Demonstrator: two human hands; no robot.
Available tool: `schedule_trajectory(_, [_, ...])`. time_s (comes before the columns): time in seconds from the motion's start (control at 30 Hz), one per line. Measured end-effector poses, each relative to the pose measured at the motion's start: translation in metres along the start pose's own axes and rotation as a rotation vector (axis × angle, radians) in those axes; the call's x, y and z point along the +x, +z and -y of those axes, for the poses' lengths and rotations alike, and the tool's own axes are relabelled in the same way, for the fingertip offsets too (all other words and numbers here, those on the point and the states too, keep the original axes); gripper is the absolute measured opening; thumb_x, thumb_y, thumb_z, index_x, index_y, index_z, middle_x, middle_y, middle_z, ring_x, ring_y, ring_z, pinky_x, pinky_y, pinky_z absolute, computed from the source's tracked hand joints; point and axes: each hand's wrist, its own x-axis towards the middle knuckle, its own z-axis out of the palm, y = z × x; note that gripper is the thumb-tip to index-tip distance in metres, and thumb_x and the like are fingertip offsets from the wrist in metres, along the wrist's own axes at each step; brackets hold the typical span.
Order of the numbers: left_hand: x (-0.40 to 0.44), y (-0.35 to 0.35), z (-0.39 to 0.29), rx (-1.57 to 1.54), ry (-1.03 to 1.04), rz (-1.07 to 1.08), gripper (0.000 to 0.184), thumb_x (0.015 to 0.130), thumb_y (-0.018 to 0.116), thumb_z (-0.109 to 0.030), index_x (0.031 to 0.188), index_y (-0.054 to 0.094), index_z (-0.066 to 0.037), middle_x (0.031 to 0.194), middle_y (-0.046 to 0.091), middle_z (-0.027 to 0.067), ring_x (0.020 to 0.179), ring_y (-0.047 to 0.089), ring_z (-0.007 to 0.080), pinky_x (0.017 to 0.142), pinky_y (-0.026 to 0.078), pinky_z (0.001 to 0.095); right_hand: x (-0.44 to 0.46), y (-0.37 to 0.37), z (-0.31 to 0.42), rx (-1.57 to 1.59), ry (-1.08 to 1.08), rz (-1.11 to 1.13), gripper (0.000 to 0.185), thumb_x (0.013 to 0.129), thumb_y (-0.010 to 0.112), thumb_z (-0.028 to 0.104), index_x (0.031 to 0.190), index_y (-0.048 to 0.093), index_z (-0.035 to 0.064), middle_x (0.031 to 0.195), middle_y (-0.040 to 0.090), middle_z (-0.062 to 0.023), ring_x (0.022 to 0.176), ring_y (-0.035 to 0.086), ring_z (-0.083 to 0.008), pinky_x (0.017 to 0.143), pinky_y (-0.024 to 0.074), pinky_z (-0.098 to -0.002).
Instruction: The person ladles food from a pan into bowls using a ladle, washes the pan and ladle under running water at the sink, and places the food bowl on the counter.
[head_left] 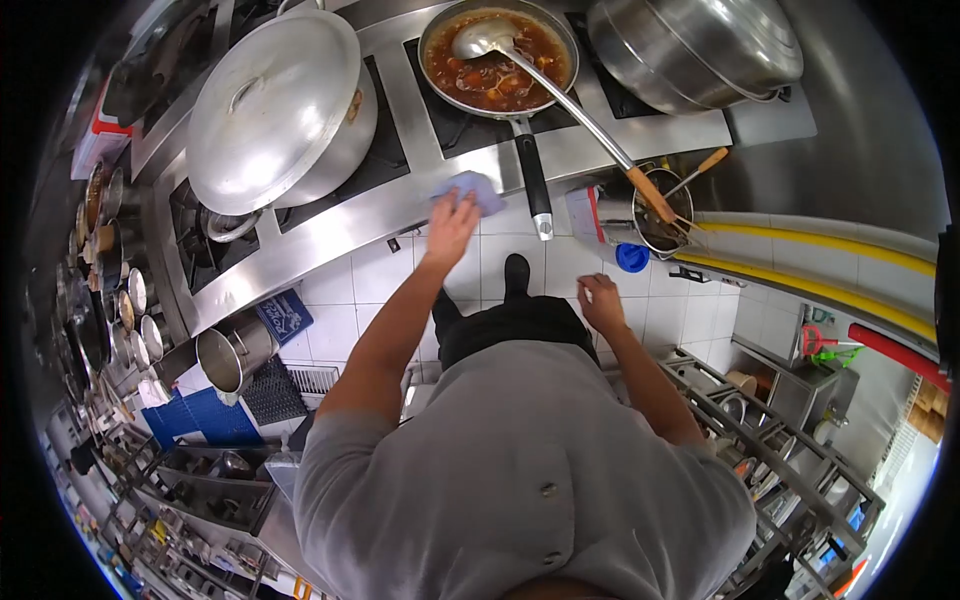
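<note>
Touching cloth [474, 190], left hand [453, 230]: pressed down over it, holding it against the stove [375, 205].
Cloth: lay on the front edge, just left of the pan handle [533, 180].
Right hand [600, 302]: hung free above the floor [385, 275], loosely half-curled.
Pan [497, 113]: stood over a burner, filled with stew [495, 92].
Ladle [572, 108]: lay across the rim, bowl-end in the stew.
Pot [345, 155]: stood lidded, left of the pan.

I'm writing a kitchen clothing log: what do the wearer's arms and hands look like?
The left hand and right hand are bare, with no gloves or watch visible. Grey short sleeves, matching the shirt, leave the forearms uncovered. Any ring is too small to tell.
</note>
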Motion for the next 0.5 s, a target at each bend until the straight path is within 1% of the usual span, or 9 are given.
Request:
schedule_trajectory(0.1, [0.05, 0.044, -0.047, -0.024, 0.074, -0.014, 0.025, 0.083, 0.06, -0.013, 0.107, 0.065, -0.009, 0.127, 0.058, 0.0115, 0.12, 0.053, 0.0373, 0.096, 0.045, 0.0495, -0.022, -0.033, -0.039, -0.029, 0.071, -0.029, 0.011, 0.083, 0.063, 0.004, 0.093, 0.067, 0.0037, 0.087, 0.066, -0.0159, 0.085, 0.063, -0.0361, 0.075, 0.0512, -0.0457])
schedule_trajectory(0.17, [0.062, 0.076, -0.071, -0.451, -0.3, -0.132, 0.034, 0.083, 0.06, -0.012, 0.117, 0.064, -0.01, 0.126, 0.058, 0.0125, 0.123, 0.052, 0.0366, 0.101, 0.043, 0.0495, -0.035, -0.055, -0.051, -0.042, 0.158, -0.047, 0.01, 0.085, 0.063, 0.004, 0.093, 0.068, 0.002, 0.085, 0.067, -0.016, 0.079, 0.064, -0.0314, 0.073, 0.0518, -0.0408])
schedule_trajectory(0.2, [0.059, 0.078, -0.075, -0.448, -0.304, -0.139, 0.034, 0.083, 0.06, -0.012, 0.117, 0.064, -0.01, 0.126, 0.058, 0.0125, 0.123, 0.052, 0.0366, 0.101, 0.043, 0.0495, -0.041, -0.064, -0.06, -0.051, 0.193, -0.06, 0.009, 0.086, 0.062, 0.004, 0.093, 0.068, 0.0022, 0.085, 0.067, -0.016, 0.078, 0.064, -0.0312, 0.072, 0.0521, -0.0403])
schedule_trajectory(0.27, [0.043, 0.069, -0.065, -0.303, -0.262, -0.15, 0.042, 0.083, 0.062, -0.012, 0.124, 0.062, -0.01, 0.129, 0.057, 0.0135, 0.126, 0.051, 0.036, 0.104, 0.043, 0.0478, -0.053, -0.071, -0.087, -0.042, 0.224, -0.061, 0.009, 0.086, 0.061, 0.006, 0.092, 0.068, 0.0023, 0.083, 0.068, -0.0164, 0.077, 0.065, -0.032, 0.071, 0.0526, -0.0411])
schedule_trajectory(0.3, [0.039, 0.042, -0.054, 0.053, -0.047, 0.005, 0.03, 0.083, 0.062, -0.013, 0.113, 0.064, -0.007, 0.136, 0.055, 0.0124, 0.126, 0.051, 0.0362, 0.104, 0.044, 0.0461, -0.062, -0.069, -0.102, -0.03, 0.268, -0.054, 0.01, 0.087, 0.06, 0.007, 0.091, 0.068, 0.0024, 0.082, 0.068, -0.0167, 0.075, 0.066, -0.0329, 0.07, 0.053, -0.0419])
schedule_trajectory(0.37, [0.004, 0.024, -0.022, 0.11, 0.0, -0.028, 0.026, 0.083, 0.062, -0.012, 0.108, 0.059, -0.008, 0.14, 0.052, 0.0077, 0.127, 0.05, 0.0373, 0.1, 0.046, 0.0485, -0.072, -0.066, -0.129, -0.072, 0.3, 0.019, 0.011, 0.087, 0.06, 0.009, 0.09, 0.069, 0.003, 0.082, 0.069, -0.0172, 0.075, 0.067, -0.0345, 0.07, 0.0534, -0.0427])
schedule_trajectory(0.4, [-0.016, 0.01, -0.007, 0.093, -0.049, -0.045, 0.02, 0.083, 0.061, -0.012, 0.102, 0.059, -0.009, 0.137, 0.056, 0.0085, 0.126, 0.051, 0.0378, 0.099, 0.047, 0.0494, -0.075, -0.062, -0.144, -0.119, 0.333, 0.091, 0.012, 0.087, 0.06, 0.011, 0.09, 0.069, 0.0037, 0.081, 0.07, -0.0178, 0.076, 0.068, -0.0361, 0.069, 0.0537, -0.0435])
schedule_trajectory(0.43, [-0.041, -0.004, 0.007, 0.116, -0.116, -0.088, 0.019, 0.083, 0.062, -0.01, 0.102, 0.059, -0.01, 0.134, 0.059, 0.0092, 0.125, 0.052, 0.0394, 0.098, 0.047, 0.0503, -0.08, -0.053, -0.165, -0.136, 0.415, 0.19, 0.018, 0.086, 0.061, 0.02, 0.089, 0.069, 0.0051, 0.085, 0.071, -0.0184, 0.079, 0.069, -0.0383, 0.073, 0.0548, -0.045])
schedule_trajectory(0.5, [-0.091, -0.038, 0.042, 0.226, -0.201, -0.099, 0.024, 0.081, 0.061, -0.004, 0.105, 0.061, -0.007, 0.132, 0.06, 0.0116, 0.12, 0.054, 0.0412, 0.097, 0.046, 0.051, -0.087, -0.03, -0.189, -0.152, 0.472, 0.211, 0.02, 0.085, 0.061, 0.024, 0.089, 0.07, 0.0058, 0.086, 0.071, -0.0181, 0.082, 0.069, -0.0382, 0.076, 0.0551, -0.045])
